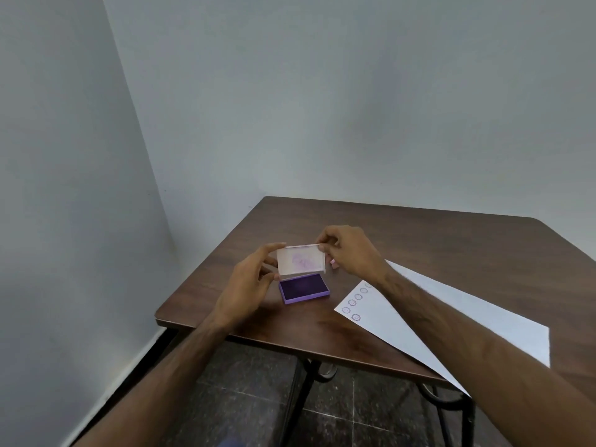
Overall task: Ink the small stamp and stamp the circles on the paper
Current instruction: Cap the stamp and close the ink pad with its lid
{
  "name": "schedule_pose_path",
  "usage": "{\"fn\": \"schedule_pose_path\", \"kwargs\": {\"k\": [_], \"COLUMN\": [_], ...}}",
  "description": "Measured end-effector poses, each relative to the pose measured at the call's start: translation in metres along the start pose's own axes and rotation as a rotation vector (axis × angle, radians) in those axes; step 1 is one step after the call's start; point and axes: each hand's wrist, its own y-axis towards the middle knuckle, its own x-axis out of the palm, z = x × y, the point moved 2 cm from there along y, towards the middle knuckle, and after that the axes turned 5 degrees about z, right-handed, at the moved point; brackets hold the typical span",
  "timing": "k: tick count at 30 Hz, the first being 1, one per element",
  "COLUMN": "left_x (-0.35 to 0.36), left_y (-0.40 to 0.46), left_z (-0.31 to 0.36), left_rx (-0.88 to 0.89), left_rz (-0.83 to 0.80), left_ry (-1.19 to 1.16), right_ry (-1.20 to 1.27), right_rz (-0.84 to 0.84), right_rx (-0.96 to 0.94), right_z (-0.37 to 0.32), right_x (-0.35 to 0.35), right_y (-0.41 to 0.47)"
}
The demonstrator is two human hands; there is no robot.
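1. No brand, label or readable writing shows anywhere; the only marks are purple stamped circles (354, 304) in a short row along the paper's narrow end, and a smudged purple stain inside the lid, too blurred to make out.
2. Nearest is the sheet of white paper (451, 317), lying slantwise on the brown tabletop (419, 233), its near corner hanging past the tabletop's near edge and its stamped end pointing toward the ink pad.
3. The ink pad (304, 288), a shallow purple tray holding a dark violet inked cushion, sits toward the tabletop's near left corner, just beside the paper's stamped end.
4. Its pale, translucent lid (301, 259) stands upright at the tray's far edge, so the cushion lies bare.
5. The left hand (250, 282) pinches the lid's left end, fingertips on its upper corner and thumb lower at the tray's left edge.
6. The right hand (350, 250) grips the lid's right end, fingers curled around the upper corner.
7. The small stamp cannot be made out; whether the right hand's curled fingers hide it, I cannot tell.
8. Farther back, the tabletop's far edge meets a plain grey wall (322, 108).
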Motion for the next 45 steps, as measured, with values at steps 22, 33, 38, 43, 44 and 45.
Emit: {"fn": "schedule_pose_path", "kwargs": {"k": [22,33,38,43,44,45], "left_x": [0.01,0.013,0.012,0.012,0.012,0.012], "left_y": [-0.009,-0.002,-0.004,-0.003,-0.003,-0.003], "left_z": [-0.017,-0.016,-0.015,-0.012,-0.011,-0.01], "left_rx": [0.031,0.088,0.089,0.084,0.082,0.085], "left_rz": [0.03,0.055,0.032,0.017,0.01,0.005], "left_ry": [0.087,0.094,0.103,0.119,0.131,0.144], "right_ry": [-0.051,-0.094,-0.118,-0.106,-0.106,-0.106], "right_rz": [0.111,0.107,0.071,0.035,0.02,0.005], "right_rx": [-0.111,-0.097,-0.071,-0.044,-0.036,-0.032], "right_z": [0.013,0.016,0.016,0.015,0.016,0.016], "right_x": [0.025,0.021,0.022,0.021,0.02,0.019], "right_y": [-0.016,-0.017,-0.019,-0.023,-0.024,-0.025]}}
